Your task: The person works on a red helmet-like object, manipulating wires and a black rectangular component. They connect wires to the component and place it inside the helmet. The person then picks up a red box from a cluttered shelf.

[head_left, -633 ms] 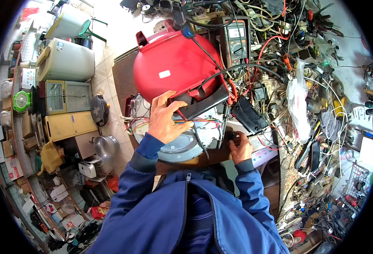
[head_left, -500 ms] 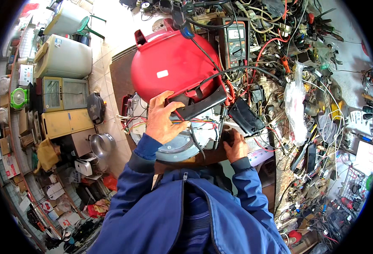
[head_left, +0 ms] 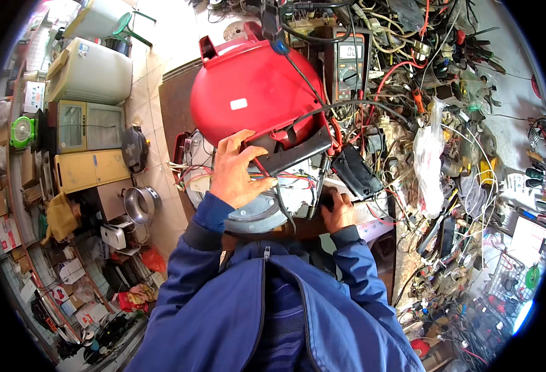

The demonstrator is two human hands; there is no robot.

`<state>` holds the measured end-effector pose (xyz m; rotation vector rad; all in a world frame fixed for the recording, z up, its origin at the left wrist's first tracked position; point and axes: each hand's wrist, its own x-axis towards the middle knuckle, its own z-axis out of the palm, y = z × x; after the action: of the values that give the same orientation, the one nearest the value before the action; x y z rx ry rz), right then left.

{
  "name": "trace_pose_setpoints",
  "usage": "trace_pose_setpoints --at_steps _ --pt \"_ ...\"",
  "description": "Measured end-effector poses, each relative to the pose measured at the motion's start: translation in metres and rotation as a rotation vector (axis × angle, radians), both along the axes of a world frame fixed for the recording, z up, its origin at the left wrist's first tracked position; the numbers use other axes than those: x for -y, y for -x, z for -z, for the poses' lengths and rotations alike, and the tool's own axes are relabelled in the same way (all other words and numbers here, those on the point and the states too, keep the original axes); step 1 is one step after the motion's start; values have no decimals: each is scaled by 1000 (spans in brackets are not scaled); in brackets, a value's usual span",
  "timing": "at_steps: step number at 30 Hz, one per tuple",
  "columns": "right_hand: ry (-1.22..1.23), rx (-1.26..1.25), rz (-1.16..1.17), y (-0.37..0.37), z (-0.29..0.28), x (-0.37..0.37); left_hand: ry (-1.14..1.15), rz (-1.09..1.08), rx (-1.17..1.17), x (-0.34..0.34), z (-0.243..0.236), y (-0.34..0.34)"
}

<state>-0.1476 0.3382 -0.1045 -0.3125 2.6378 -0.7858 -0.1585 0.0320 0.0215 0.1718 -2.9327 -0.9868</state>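
Little but the view has shifted; left hand, grip spread, seemingly steadies the shell, tilted beyond the grey base; right hand curls nearby, grip unclear; next calls for steady support.

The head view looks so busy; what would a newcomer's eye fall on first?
Probably the large, rounded red housing at upper centre, with the person's left hand at its near edge. Next, a thick tangle of cables along the right, with a multimeter just right of the housing. A shiny metal pot stands out at left.
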Motion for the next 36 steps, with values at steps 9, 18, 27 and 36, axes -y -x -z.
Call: trace_pose_setpoints --at_steps 9,18,27,36 --pt "611 122 347 15 -37 5 -55 6 -2 5 -1 -2" --pt "707 228 334 24 -57 23 -91 -20 -38 7 5 -4" --pt "456 279 334 16 -18 4 -110 -63 -39 5 -6 -2" --pt "22 84 -6 24 -3 -3 -225 -114 -35 11 -4 -1"
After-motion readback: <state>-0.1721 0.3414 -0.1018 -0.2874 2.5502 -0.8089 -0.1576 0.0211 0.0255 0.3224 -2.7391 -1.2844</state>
